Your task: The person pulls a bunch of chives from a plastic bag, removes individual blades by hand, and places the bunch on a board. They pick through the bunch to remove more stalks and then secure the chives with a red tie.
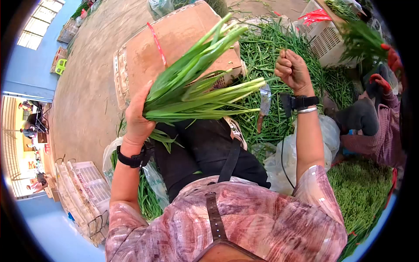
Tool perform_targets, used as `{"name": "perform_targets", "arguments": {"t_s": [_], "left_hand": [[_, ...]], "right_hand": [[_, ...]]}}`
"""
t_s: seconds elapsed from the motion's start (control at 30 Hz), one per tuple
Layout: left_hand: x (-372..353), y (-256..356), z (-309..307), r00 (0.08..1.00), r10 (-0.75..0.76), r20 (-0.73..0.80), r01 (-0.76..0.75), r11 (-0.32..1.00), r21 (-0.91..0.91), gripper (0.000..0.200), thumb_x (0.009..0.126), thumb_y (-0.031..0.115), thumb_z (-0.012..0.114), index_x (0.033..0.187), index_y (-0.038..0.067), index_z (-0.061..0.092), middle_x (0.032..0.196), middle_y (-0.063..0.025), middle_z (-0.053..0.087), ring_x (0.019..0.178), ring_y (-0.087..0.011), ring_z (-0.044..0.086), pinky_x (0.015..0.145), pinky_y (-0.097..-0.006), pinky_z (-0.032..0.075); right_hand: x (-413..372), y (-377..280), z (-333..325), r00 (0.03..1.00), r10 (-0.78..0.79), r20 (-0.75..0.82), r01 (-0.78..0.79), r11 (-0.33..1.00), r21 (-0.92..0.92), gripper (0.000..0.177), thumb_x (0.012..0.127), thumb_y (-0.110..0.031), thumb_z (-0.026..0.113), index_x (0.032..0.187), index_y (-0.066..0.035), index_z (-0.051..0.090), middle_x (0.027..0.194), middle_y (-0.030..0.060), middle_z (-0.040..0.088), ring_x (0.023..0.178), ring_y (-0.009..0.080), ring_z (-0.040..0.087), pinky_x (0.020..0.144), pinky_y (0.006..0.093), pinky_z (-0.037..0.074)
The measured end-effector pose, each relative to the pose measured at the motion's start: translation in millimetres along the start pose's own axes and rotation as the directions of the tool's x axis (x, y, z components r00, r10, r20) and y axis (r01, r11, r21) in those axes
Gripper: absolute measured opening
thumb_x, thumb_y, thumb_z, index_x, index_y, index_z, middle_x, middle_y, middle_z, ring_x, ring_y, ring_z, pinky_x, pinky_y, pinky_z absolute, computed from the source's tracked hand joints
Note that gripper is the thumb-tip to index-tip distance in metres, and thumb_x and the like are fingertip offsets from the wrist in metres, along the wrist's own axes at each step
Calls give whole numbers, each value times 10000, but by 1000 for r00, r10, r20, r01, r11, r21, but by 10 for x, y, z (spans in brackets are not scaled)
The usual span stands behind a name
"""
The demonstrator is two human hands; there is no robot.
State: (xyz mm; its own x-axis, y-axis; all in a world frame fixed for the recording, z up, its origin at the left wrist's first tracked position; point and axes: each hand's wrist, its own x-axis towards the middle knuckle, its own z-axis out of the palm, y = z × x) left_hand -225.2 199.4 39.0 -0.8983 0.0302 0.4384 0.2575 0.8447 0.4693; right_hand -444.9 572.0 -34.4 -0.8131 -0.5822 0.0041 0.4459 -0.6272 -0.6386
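My left hand (139,109) is wrapped around the leafy end of a bunch of long green stalks (187,94), perhaps garlic greens. Their pale ends fan out to the right, over my lap and in front of a cardboard-topped crate. My right hand (293,70) is raised to the right of the bunch, apart from it, with its fingers curled closed. What those fingers hold, if anything, is hidden. Below it, a knife (265,100) with a broad blade and brown handle lies on a heap of loose green leaves (279,43).
The crate (131,52) with cardboard and red twine stands ahead. Plastic bags (279,166) lie beside my legs. At right, a person in red gloves (382,83) holds greens near a white crate (321,39). Bundled stalks (360,183) lie lower right; flattened crates (87,187) lower left.
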Motion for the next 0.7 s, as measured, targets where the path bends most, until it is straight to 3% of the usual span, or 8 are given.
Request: {"name": "perform_targets", "arguments": {"t_s": [0.13, 0.2, 0.3, 0.33, 0.4, 0.5, 0.53, 0.7], "left_hand": [[21, 12, 21, 999, 32, -41, -32, 999, 6, 576, 717, 17, 702, 1257, -2, 505, 1182, -167, 594, 1082, -267, 586, 924, -320, 444], [49, 50, 43, 998, 51, -43, -51, 999, 9, 571, 705, 26, 708, 1244, 4, 522, 1152, -167, 610, 1049, -274, 608, 897, -315, 464], [83, 84, 44, 999, 39, 3, -39, 999, 9, 577, 715, 12, 696, 1259, -6, 503, 1187, -168, 592, 1093, -261, 581, 930, -314, 439], [81, 91, 29, 999, 24, 22, -24, 1000, 5, 579, 729, 3, 686, 1272, -15, 486, 1217, -170, 575, 1129, -250, 558, 957, -314, 418], [80, 99, 0, 1000, 10, 2, -10, 1000, 13, 595, 728, 5, 690, 1283, -15, 476, 1204, -172, 579, 1104, -246, 566, 942, -313, 424], [46, 99, -46, 997, -46, -55, 47, 999, 7, 640, 699, 27, 716, 1291, 4, 474, 1105, -171, 623, 948, -260, 632, 838, -312, 484], [22, 80, -65, 993, -106, -44, 105, 994, -23, 658, 702, 29, 716, 1306, 4, 457, 1091, -170, 626, 913, -260, 636, 817, -315, 490], [-7, -23, -5, 988, 78, -133, -50, 978, 203, 668, 717, 43, 712, 1314, -41, 422, 887, -103, 642, 742, -222, 620, 702, -311, 487]], "right_hand": [[42, -21, 173, 976, -10, -216, -80, 911, -404, 109, 913, -154, 558, 857, -61, 546, 631, -49, 438, 485, 33, 363, 435, 187, 280], [145, 172, 457, 992, 117, -43, -109, 651, -751, 194, 837, -120, 622, 987, -10, 564, 713, -30, 514, 530, 30, 432, 450, 172, 352], [254, 613, 768, 924, 284, 256, 166, 304, -938, 496, 733, -200, 761, 1122, 36, 563, 1006, 111, 646, 919, 194, 601, 775, 300, 486], [231, 695, 859, 905, 297, 303, 233, 250, -940, 418, 744, -192, 751, 1060, 34, 597, 929, 98, 662, 823, 205, 604, 735, 330, 479], [295, 904, 673, 908, 223, 354, 293, 265, -919, 313, 788, -159, 710, 1002, 48, 614, 784, 82, 645, 661, 177, 576, 619, 322, 462], [194, 767, 678, 977, 201, 74, -83, 675, -733, 126, 864, -79, 599, 906, 40, 602, 713, 62, 604, 528, 76, 494, 464, 206, 376], [96, 650, 539, 978, 205, 29, -174, 889, -423, 82, 884, -72, 565, 900, 8, 571, 744, 63, 593, 516, 72, 465, 445, 186, 351], [-171, 253, -57, 998, -60, -8, 60, 998, 14, 116, 919, -144, 544, 853, -66, 489, 670, -17, 455, 460, 21, 374, 395, 147, 307]]}}
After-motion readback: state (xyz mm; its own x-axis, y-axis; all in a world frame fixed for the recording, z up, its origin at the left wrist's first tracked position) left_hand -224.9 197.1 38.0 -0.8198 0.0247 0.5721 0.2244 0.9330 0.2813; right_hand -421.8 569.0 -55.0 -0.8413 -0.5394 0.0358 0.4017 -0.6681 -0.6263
